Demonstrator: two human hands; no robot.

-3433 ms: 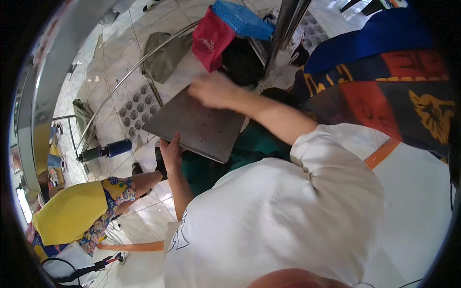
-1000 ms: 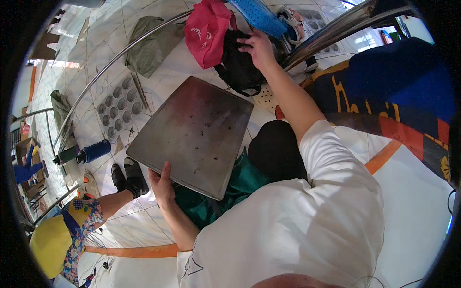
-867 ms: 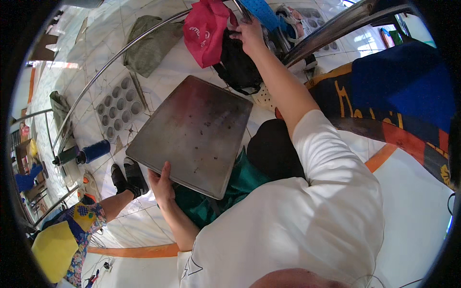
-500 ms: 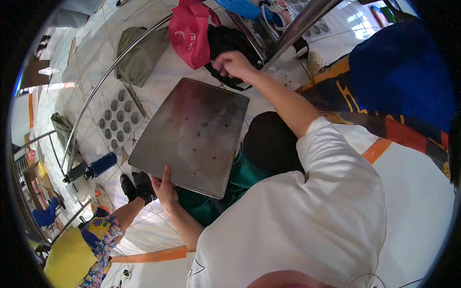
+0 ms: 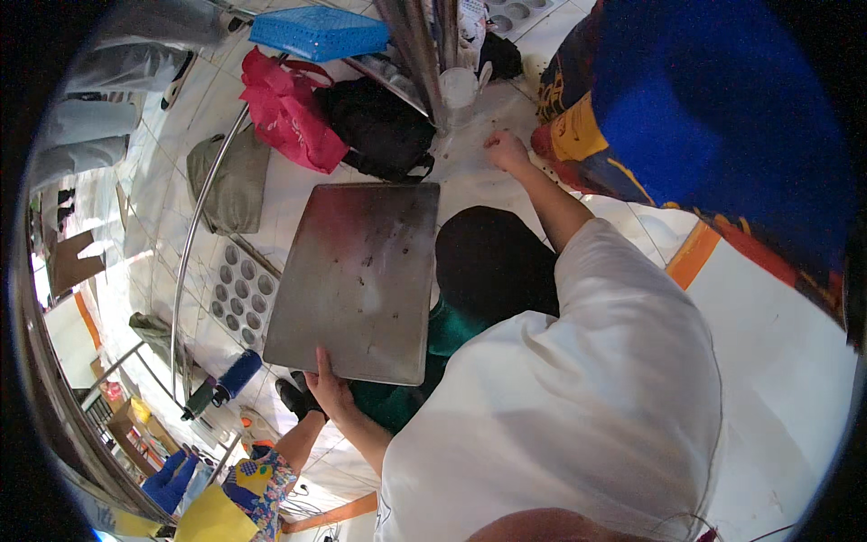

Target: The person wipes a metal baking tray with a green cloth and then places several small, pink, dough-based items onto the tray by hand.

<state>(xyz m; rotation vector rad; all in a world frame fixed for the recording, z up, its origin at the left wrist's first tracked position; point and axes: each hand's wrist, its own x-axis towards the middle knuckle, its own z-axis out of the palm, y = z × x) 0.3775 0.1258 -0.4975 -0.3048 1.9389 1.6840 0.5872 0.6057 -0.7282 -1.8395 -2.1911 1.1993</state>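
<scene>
My left hand (image 5: pixel 330 390) grips the near edge of a large grey metal baking sheet (image 5: pixel 357 280), its thumb laid over the top. The sheet lies tilted across my lap, with dark specks and scratches on its surface. My right hand (image 5: pixel 508 151) is beyond the sheet's far right corner, apart from it. Its fingers are curled, and what they hold, if anything, is hidden. Closest to that hand is a white cup (image 5: pixel 459 88) on the floor, with something pale standing at its rim. A black bag (image 5: pixel 379 126) sits left of the cup.
A pink bag (image 5: pixel 289 113), a blue basket (image 5: pixel 318 34) and a metal post (image 5: pixel 414 54) stand at the far side. A muffin tin (image 5: pixel 242 294) and a water bottle (image 5: pixel 238 374) are left. Blue patterned cloth (image 5: pixel 695 108) bulges in at right; another person's leg (image 5: pixel 298 443) shows lower left.
My right hand has moved right, from over the black bag to the floor near the white cup. The view has turned; my left hand still holds the baking sheet.
</scene>
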